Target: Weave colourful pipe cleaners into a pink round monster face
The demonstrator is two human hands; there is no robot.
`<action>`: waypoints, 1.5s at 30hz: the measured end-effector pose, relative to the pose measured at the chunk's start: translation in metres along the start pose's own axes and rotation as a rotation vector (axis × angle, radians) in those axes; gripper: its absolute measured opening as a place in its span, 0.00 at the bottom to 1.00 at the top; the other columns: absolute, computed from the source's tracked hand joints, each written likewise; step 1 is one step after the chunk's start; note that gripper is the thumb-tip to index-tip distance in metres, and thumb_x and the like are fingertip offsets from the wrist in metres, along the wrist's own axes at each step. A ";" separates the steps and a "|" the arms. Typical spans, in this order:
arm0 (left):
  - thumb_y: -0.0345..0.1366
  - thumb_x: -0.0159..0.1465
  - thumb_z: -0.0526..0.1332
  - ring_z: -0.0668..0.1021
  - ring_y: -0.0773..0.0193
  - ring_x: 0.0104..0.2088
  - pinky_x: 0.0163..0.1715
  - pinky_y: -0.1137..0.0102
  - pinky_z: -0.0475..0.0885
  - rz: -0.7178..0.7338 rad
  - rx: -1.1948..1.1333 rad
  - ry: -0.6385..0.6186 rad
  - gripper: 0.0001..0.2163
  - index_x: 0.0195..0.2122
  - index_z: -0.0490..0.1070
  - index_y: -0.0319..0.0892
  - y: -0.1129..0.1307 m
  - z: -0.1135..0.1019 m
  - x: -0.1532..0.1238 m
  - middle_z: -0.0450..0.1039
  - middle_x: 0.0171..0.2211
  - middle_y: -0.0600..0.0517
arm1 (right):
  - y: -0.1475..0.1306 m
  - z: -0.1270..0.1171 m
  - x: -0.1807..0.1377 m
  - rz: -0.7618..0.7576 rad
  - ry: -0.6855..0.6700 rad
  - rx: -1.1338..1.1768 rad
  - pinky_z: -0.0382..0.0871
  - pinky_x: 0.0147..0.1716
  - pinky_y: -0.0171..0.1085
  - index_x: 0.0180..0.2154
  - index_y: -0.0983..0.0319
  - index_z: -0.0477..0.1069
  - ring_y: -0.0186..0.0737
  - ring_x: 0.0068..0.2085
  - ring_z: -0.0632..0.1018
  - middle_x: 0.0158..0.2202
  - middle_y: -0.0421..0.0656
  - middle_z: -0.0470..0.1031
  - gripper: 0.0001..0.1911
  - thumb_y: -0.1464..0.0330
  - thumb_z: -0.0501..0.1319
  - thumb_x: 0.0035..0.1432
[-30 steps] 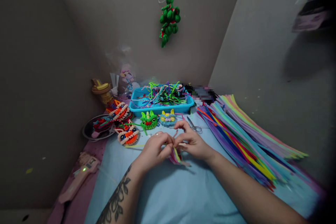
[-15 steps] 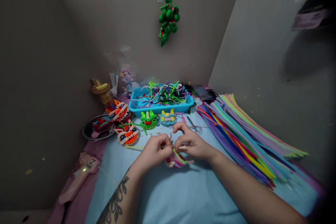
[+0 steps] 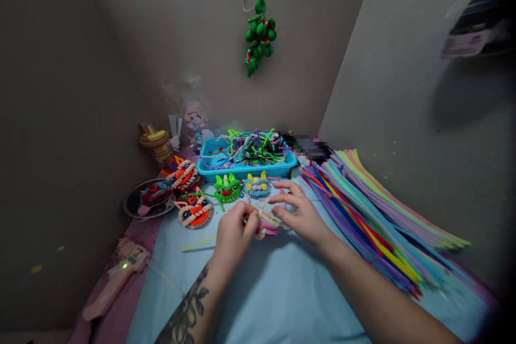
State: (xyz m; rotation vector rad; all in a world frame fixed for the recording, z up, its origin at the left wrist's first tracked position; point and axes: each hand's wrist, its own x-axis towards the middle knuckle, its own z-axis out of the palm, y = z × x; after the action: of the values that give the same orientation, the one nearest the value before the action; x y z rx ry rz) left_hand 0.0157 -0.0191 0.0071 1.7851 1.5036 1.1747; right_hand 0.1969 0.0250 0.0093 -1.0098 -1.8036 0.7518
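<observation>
Between my hands is a small pink pipe-cleaner figure with yellow-green and white parts; its details are blurred and partly covered by fingers. My left hand pinches its left side with thumb and forefinger. On the right, my right hand has its fingers stretched out and apart, close beside the figure's upper right. A yellow-green pipe cleaner sticks out to the left from behind my left hand. Just beyond lie a green animal head and a blue one with yellow eyes, both made of pipe cleaners.
A blue tray heaped with pipe-cleaner scraps stands at the back. Bundles of long coloured pipe cleaners lie right. Orange-and-cream heads, a round metal dish and a pink glue gun are left. A green ornament hangs above.
My right hand's fingers have spread and drawn back from the figure. My left hand still pinches it, and the figure sits slightly higher in view. The whole view has shifted a little.
</observation>
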 end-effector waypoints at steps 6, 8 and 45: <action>0.34 0.61 0.54 0.70 0.65 0.27 0.29 0.71 0.62 0.079 0.124 -0.008 0.06 0.26 0.64 0.43 0.002 0.005 -0.003 0.69 0.25 0.54 | -0.002 0.004 -0.002 0.015 -0.055 0.027 0.56 0.56 0.51 0.35 0.57 0.78 0.50 0.55 0.67 0.52 0.48 0.66 0.09 0.63 0.64 0.52; 0.34 0.61 0.55 0.70 0.65 0.27 0.30 0.71 0.62 0.096 0.114 -0.030 0.07 0.26 0.64 0.43 0.003 0.007 -0.003 0.68 0.24 0.54 | -0.004 0.006 -0.003 0.022 -0.035 -0.013 0.56 0.56 0.51 0.30 0.58 0.78 0.50 0.55 0.66 0.52 0.47 0.67 0.04 0.65 0.65 0.50; 0.38 0.52 0.65 0.74 0.68 0.23 0.25 0.75 0.66 -0.309 -0.560 -0.077 0.14 0.37 0.66 0.40 0.001 0.007 0.007 0.74 0.23 0.55 | -0.007 0.009 -0.006 -0.156 0.046 -0.178 0.57 0.55 0.51 0.34 0.57 0.75 0.49 0.54 0.65 0.49 0.46 0.66 0.07 0.72 0.65 0.49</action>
State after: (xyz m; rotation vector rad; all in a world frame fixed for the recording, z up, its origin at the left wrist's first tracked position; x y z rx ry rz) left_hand 0.0220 -0.0118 0.0067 1.1664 1.1950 1.2000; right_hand 0.1883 0.0156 0.0084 -0.9781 -1.9093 0.4753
